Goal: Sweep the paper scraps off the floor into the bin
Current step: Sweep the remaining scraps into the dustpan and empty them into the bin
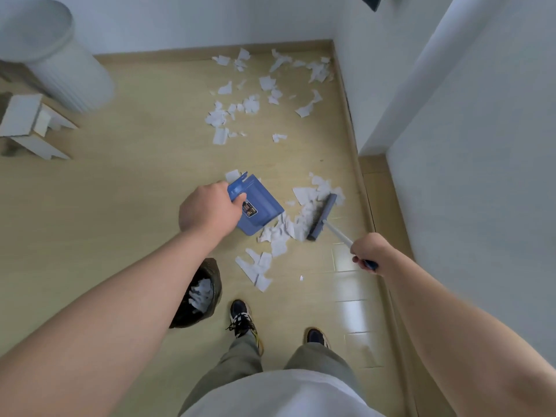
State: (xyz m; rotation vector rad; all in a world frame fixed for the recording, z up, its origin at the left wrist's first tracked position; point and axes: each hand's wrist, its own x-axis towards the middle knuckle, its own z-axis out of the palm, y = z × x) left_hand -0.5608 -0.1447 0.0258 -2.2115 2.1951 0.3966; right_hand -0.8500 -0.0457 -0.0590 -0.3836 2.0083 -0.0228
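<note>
Gripping the rear edge of the blue dustpan [258, 206], the left hand [209, 210] had its fingers curled under the plastic, with the thumb [241, 199] pressed on top beside a sticker. The right hand [368, 251] was closed round the pale handle of the broom [322, 216], its fingers [358, 260] wrapped near the dark blue end of the stick.

The pan sat tilted, lip to the floor, and its visible surface looked bare. Between that lip and the grey broom head lay a heap of paper scraps [284, 228], touching both. This heap was just beyond the left hand and well ahead of the right, out at the far end of the handle. A few more pieces lay nearer the person's feet, just below the pan.

The black-lined bin [198, 293] stood under the left forearm, close to the person's left shoe [242, 319], with white scraps already inside, so at least some paper had reached it. A wide scatter [249, 103] lay well apart from both hands, reaching into the corner of the wall. By my judgement the job was less than half done. The heap had not yet gone into the pan, and the far scatter looked untouched.
</note>
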